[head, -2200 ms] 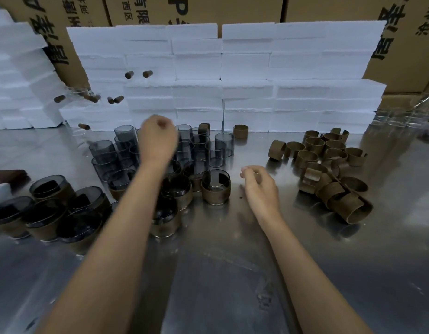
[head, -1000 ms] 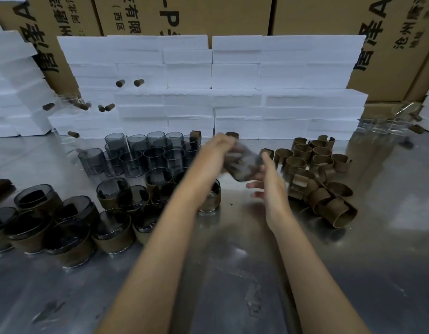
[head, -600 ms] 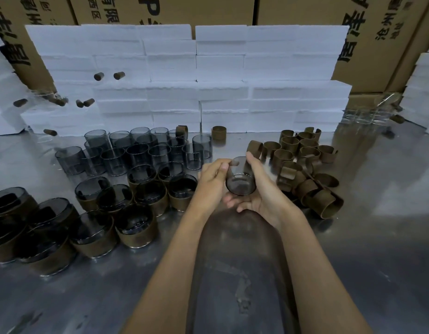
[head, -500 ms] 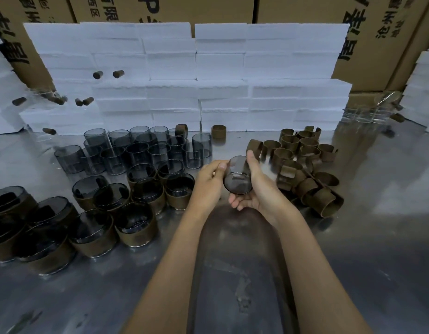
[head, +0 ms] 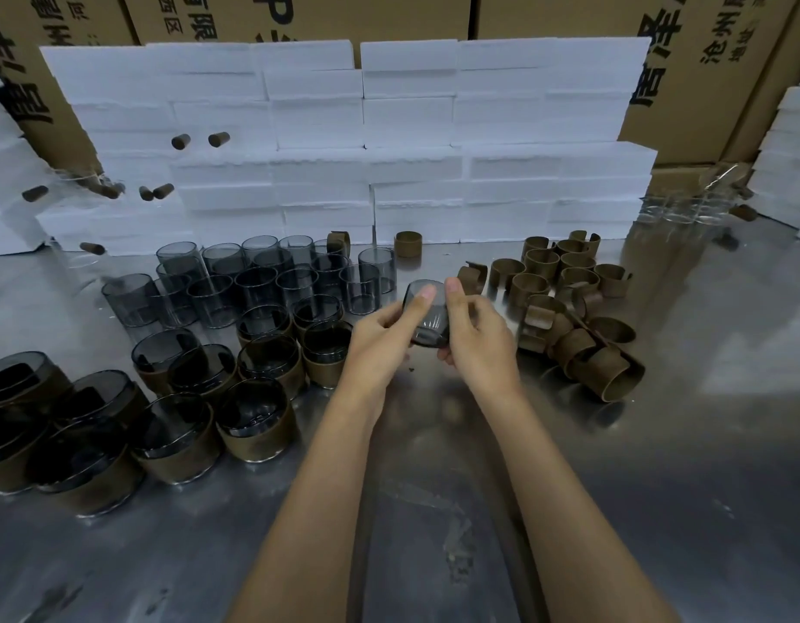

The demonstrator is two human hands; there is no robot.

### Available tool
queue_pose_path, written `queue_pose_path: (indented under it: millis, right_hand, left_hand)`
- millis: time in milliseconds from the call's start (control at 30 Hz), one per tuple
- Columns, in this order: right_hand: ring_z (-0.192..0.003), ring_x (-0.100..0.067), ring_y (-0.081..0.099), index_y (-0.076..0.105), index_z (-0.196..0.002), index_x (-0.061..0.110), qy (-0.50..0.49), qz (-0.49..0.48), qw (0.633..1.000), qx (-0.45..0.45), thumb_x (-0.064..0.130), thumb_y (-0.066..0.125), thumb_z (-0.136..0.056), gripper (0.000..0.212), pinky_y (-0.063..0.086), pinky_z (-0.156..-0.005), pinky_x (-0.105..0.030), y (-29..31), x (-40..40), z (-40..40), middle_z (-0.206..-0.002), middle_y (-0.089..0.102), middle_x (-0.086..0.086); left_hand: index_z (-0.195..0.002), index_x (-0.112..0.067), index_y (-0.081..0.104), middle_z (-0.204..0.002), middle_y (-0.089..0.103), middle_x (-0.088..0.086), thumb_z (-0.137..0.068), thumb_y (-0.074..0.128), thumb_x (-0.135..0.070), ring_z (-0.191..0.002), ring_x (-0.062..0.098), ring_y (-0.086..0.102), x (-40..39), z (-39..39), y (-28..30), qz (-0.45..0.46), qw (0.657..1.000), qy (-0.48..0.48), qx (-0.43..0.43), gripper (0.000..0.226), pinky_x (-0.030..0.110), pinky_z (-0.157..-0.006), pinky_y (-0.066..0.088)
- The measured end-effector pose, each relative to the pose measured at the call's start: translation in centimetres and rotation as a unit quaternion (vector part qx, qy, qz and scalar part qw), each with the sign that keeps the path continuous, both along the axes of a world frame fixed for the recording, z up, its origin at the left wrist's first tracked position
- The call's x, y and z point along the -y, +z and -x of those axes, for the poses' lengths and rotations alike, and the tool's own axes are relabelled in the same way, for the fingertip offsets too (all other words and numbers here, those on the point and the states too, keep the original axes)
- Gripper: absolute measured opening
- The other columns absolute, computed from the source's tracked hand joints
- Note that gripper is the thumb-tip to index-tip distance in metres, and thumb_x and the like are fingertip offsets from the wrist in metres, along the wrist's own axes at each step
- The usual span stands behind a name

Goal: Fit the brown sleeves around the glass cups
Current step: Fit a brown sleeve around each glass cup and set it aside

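Cup (head: 427, 314) tilted farther, both hands gripping

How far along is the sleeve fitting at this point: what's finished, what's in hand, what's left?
Partway. Done: a group of sleeved cups stands on the left of the table. In hand: the left hand and right hand together hold one bare glass cup, no sleeve on it yet. Left: a cluster of bare cups farther back, and a pile of loose brown sleeves on the right.
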State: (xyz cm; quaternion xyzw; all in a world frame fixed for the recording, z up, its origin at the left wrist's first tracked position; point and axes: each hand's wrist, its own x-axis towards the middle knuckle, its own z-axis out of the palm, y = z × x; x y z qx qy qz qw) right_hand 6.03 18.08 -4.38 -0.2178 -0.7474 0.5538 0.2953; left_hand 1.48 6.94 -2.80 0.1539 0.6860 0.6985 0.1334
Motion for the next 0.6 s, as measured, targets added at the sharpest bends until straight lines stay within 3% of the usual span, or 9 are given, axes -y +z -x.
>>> queue_pose_path:
  millis: [33, 100, 200, 267, 333, 433, 467, 533, 600]
  right_hand:
    - [-0.067, -0.008, 0.069, 0.062, -0.095, 0.027, 0.003, 0.040, 0.999, 0.004, 0.082, 0.044, -0.088, 0.057, 0.058, -0.077, -0.037, 0.1, 0.0, 0.1, -0.080, 0.068, 0.007]
    - [-0.075, -0.006, 0.069, 0.062, -0.100, 0.037, 0.041, 0.102, 0.993, 0.035, 0.098, 0.042, -0.071, 0.070, 0.054, -0.069, -0.030, 0.5, 0.0, 0.0, -0.088, 0.068, 0.008]
    - [-0.093, -0.012, 0.075, 0.067, -0.122, 0.040, 0.126, 0.169, 0.977, 0.043, 0.107, 0.041, -0.052, 0.100, 0.055, -0.073, -0.030, 0.9, -0.4, -0.1, -0.103, 0.078, 0.007]
    - [-0.095, -0.014, 0.077, 0.074, -0.117, 0.029, 0.150, 0.167, 0.974, 0.041, 0.104, 0.042, -0.060, 0.100, 0.057, -0.079, -0.031, 0.8, -0.6, -0.2, -0.100, 0.080, 0.001]
    - [-0.090, -0.013, 0.078, 0.076, -0.108, 0.024, 0.131, 0.153, 0.979, 0.033, 0.097, 0.041, -0.074, 0.087, 0.060, -0.074, -0.029, 0.6, -0.6, -0.3, -0.093, 0.081, 0.000]
    - [-0.072, -0.001, 0.075, 0.074, -0.091, 0.026, 0.096, 0.139, 0.985, 0.018, 0.083, 0.037, -0.090, 0.068, 0.055, -0.056, -0.014, 0.4, -0.3, -0.1, -0.075, 0.078, 0.012]
    - [-0.066, 0.007, 0.071, 0.071, -0.085, 0.029, 0.087, 0.121, 0.989, 0.016, 0.079, 0.034, -0.093, 0.063, 0.050, -0.051, -0.009, 0.4, -0.2, -0.1, -0.067, 0.074, 0.018]
    - [-0.061, 0.014, 0.066, 0.068, -0.083, 0.031, 0.077, 0.088, 0.993, 0.012, 0.074, 0.030, -0.097, 0.058, 0.046, -0.049, -0.005, 0.4, -0.1, -0.2, -0.060, 0.070, 0.020]
    - [-0.067, 0.001, 0.073, 0.072, -0.092, 0.025, 0.085, 0.095, 0.992, 0.013, 0.070, 0.029, -0.100, 0.062, 0.055, -0.055, -0.014, 0.1, -0.1, 0.0, -0.074, 0.077, 0.006]
  left_hand:
    - [-0.112, -0.024, 0.075, -0.096, 0.073, -0.012, -0.087, 0.073, -0.057, -0.082, 0.002, 0.065, 0.0, 0.1, 0.0, -0.018, 1.000, 0.008, 0.004, 0.041, 0.016, -0.066, 0.049]
    - [-0.121, -0.024, 0.068, -0.119, 0.070, -0.002, -0.088, 0.071, -0.055, -0.097, 0.012, 0.066, -0.1, -0.2, 0.1, -0.042, 0.999, 0.015, 0.013, 0.045, 0.027, -0.079, 0.054]
    - [-0.118, -0.018, 0.070, -0.118, 0.074, 0.011, -0.098, 0.062, -0.049, -0.101, 0.023, 0.071, -0.5, -0.7, 0.1, -0.042, 0.999, -0.017, 0.029, 0.038, 0.042, -0.094, 0.053]
    - [-0.111, -0.024, 0.072, -0.100, 0.080, -0.002, -0.102, 0.057, -0.049, -0.091, 0.016, 0.077, -0.9, -0.7, -0.1, -0.032, 0.999, -0.029, 0.027, 0.031, 0.033, -0.082, 0.061]
    - [-0.099, -0.031, 0.072, -0.087, 0.080, -0.010, -0.103, 0.052, -0.051, -0.081, 0.004, 0.075, -0.9, -1.1, 0.1, -0.010, 1.000, -0.020, 0.003, 0.029, 0.018, -0.066, 0.058]
    - [-0.082, -0.020, 0.072, -0.111, 0.069, 0.029, -0.108, 0.044, -0.048, -0.109, 0.038, 0.066, -1.3, -1.0, -0.3, 0.088, 0.994, 0.016, -0.068, 0.048, 0.045, -0.098, 0.054]
    - [-0.093, -0.014, 0.075, -0.115, 0.064, 0.033, -0.108, 0.043, -0.045, -0.113, 0.041, 0.062, -1.3, -0.8, -0.5, 0.100, 0.991, 0.032, -0.085, 0.047, 0.046, -0.103, 0.048]
    - [-0.113, -0.014, 0.073, -0.120, 0.066, 0.015, -0.108, 0.046, -0.038, -0.112, 0.023, 0.063, -1.4, -0.4, -0.8, 0.071, 0.990, 0.060, -0.101, 0.036, 0.031, -0.101, 0.048]
    - [-0.116, -0.016, 0.068, -0.114, 0.067, 0.003, -0.107, 0.052, -0.028, -0.099, 0.009, 0.062, -1.4, 0.0, -1.1, 0.034, 0.989, 0.091, -0.115, 0.022, 0.014, -0.084, 0.047]
